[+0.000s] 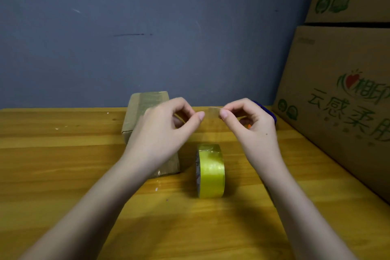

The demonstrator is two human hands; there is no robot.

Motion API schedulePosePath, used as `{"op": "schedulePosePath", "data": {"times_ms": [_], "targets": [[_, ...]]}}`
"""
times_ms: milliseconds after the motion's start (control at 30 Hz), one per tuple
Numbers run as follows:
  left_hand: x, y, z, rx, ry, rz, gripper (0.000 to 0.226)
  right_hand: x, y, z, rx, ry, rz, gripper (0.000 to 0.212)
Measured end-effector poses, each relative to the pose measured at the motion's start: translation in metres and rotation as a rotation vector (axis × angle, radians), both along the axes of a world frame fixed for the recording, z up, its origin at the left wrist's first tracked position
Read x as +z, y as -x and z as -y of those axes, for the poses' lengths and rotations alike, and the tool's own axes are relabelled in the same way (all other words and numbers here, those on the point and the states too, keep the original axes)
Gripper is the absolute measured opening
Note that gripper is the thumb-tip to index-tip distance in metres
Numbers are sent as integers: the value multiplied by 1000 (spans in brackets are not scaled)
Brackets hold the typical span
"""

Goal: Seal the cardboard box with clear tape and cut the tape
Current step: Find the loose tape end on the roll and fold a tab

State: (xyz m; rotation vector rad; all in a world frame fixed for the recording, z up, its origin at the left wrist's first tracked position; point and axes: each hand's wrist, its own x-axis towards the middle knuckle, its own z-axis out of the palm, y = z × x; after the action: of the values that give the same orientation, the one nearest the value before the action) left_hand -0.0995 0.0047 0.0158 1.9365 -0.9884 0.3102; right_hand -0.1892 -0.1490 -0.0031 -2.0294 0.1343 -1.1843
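Observation:
A small strip of clear tape [212, 112] hangs in the air between my two hands. My left hand [168, 124] pinches its left end and my right hand [249, 120] pinches its right end, both raised above the wooden table [63, 164]. The long brown cardboard box [145, 103] lies behind and under my left hand, partly hidden by it, with shiny tape along its top. A roll of yellowish clear tape [211, 171] stands on edge on the table between my forearms.
Large printed cardboard cartons [337, 95] are stacked along the right side of the table. A dark blue object [268, 112] with an orange part shows behind my right hand. A grey-blue wall rises behind the table.

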Motion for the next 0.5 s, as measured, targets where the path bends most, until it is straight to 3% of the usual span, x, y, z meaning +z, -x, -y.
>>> {"op": "schedulePosePath", "data": {"times_ms": [167, 267, 367, 500], "targets": [[-43, 16, -19, -259, -106, -439, 14, 1, 0, -2, 26, -30, 4, 6], [-64, 25, -12, -275, -216, -657, 27, 1, 0, -5, 35, -42, 1, 7], [-68, 28, 3, -335, -181, -863, 24, 0, 0, -7, 40, -55, 12, 8], [-65, 32, 23, -411, -3, -1133, 40, -2, -2, -8, 26, -45, 4, 9]]}}
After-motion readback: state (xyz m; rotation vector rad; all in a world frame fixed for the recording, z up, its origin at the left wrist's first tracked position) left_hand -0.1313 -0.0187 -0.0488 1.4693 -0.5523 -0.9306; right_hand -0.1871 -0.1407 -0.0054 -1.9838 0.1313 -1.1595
